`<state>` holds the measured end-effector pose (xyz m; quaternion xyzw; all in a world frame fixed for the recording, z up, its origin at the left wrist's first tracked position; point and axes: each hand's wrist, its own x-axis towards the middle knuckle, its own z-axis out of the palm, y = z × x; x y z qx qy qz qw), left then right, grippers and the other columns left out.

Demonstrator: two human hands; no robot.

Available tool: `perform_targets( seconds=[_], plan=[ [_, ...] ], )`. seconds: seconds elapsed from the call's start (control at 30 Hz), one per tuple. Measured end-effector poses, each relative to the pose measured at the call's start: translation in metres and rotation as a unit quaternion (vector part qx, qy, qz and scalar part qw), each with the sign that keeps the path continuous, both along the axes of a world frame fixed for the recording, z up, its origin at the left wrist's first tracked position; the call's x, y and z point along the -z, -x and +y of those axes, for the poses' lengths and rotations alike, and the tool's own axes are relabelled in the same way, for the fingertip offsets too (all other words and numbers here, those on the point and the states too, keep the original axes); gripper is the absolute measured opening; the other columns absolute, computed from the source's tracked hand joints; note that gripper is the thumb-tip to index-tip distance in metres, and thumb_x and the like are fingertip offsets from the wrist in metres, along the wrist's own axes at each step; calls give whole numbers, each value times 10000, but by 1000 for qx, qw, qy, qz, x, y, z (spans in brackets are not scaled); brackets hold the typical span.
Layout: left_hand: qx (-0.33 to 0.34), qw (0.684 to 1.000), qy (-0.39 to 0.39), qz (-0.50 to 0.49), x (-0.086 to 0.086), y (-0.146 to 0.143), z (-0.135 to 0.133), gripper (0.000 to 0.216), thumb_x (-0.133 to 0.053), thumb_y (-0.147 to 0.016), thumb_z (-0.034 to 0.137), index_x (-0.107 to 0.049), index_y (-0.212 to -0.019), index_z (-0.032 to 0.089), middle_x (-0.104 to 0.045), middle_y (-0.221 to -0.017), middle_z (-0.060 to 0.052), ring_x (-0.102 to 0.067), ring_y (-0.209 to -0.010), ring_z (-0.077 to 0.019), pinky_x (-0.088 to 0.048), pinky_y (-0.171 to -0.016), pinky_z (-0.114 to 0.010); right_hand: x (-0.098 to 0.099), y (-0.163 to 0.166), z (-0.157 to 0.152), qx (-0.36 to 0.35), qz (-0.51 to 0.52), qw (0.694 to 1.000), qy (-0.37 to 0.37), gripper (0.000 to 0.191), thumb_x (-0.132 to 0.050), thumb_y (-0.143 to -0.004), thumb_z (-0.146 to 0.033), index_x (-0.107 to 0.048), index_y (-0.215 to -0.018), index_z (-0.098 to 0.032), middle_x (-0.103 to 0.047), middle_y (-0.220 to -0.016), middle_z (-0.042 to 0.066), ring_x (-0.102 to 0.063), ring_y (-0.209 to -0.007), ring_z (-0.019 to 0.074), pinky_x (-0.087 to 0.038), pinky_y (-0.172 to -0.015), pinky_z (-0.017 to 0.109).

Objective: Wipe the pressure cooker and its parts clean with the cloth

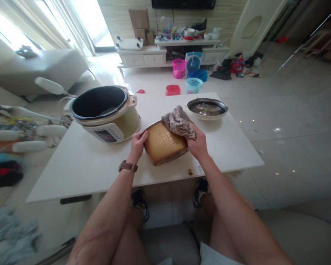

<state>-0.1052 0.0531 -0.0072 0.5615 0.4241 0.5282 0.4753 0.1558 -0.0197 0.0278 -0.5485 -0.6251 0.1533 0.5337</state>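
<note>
Two grips in head view: left grip (138, 144) clasps golden pot (160, 147) by left edge; right grip (198, 144) clutches grey cloth (178, 123) against pot's right side. Pot tilted over surface (99, 171), near middle, between rice cooker (107, 127), left, and lid (206, 117), far right. Bunched cloth sliding could loosen hold, dropping pot.

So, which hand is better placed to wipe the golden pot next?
Probably the right hand: it holds the cloth against the golden pot, while the left hand grips its other side.
</note>
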Motion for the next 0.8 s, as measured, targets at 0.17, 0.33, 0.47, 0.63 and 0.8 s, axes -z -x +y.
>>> perform_targets(
  seconds=[0.17, 0.33, 0.47, 0.63, 0.8],
  plan=[
    [7, 1000, 4, 13, 14, 11, 6, 640, -760, -779, 747, -477, -577, 210, -393, -594, 17, -311, -608, -135, -253, -570, -301, 26, -12, 14, 110, 151, 978, 93, 340, -628, -838, -422, -797, -1031, -198, -837, -1074, 99, -730, -1073, 333, -547, -1048, 489],
    [37, 999, 27, 16, 32, 27, 14, 566, -759, -782, 741, -622, -681, 202, -568, -710, -13, -481, -732, -179, -413, -713, -306, 42, -24, 22, 166, 218, 947, 165, 351, -656, -741, -450, -789, -937, -192, -837, -1016, 97, -720, -1049, 334, -531, -1052, 512],
    [33, 999, 38, 8, 37, 32, 17, 424, -821, -738, 607, -717, -816, 204, -654, -844, -35, -569, -863, -211, -454, -822, -322, 46, -27, 23, 184, 235, 940, 169, 350, -669, -730, -459, -796, -930, -202, -837, -1006, 85, -721, -1050, 335, -528, -1061, 529],
    [-15, 998, 21, -64, 20, 16, 14, 403, -757, -785, 583, -605, -691, 221, -499, -721, -1, -460, -705, -169, -403, -659, -300, 43, -23, 24, 179, 231, 942, 163, 343, -670, -747, -439, -800, -953, -198, -839, -1024, 91, -725, -1062, 334, -536, -1060, 517],
    [-35, 999, 9, -25, 2, 0, 6, 557, -824, -774, 634, -487, -624, 217, -391, -624, 32, -347, -604, -129, -275, -549, -292, 28, -5, 17, 173, 165, 960, 144, 346, -621, -835, -429, -801, -1027, -203, -836, -1087, 117, -724, -1108, 351, -542, -1059, 509]
  ],
)
